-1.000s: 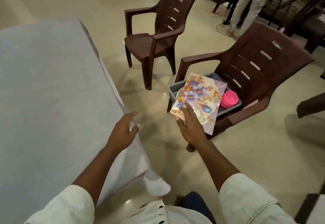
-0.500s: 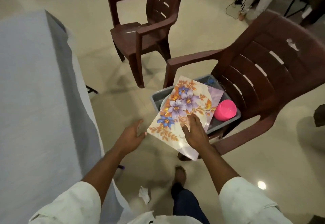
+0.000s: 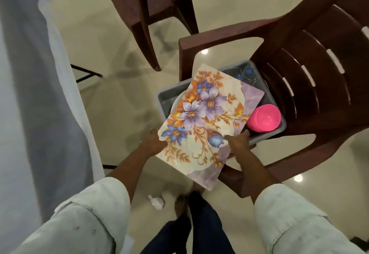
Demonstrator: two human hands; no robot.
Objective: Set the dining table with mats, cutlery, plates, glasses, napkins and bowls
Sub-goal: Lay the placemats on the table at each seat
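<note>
A floral place mat (image 3: 201, 118) with purple and blue flowers lies tilted over a grey tub (image 3: 162, 98) on a brown chair's seat. My left hand (image 3: 152, 142) grips the mat's near left edge, its fingers hidden beneath. At the near right edge, my right hand (image 3: 239, 142) holds the mat with the thumb on top. A pink bowl (image 3: 264, 118) sits in the tub's right end. The mat hides most of the tub's contents; some blue items (image 3: 246, 73) show at the far end.
The tub rests on a brown plastic armchair (image 3: 311, 58). A second brown chair (image 3: 143, 4) stands behind it. The dining table with a grey cloth (image 3: 30, 94) runs along the left. A crumpled tissue (image 3: 156, 201) lies on the floor by my feet.
I have stepped closer to the chair. My left hand came across from the table side and took the mat's left edge. My right hand moved to the right edge.
</note>
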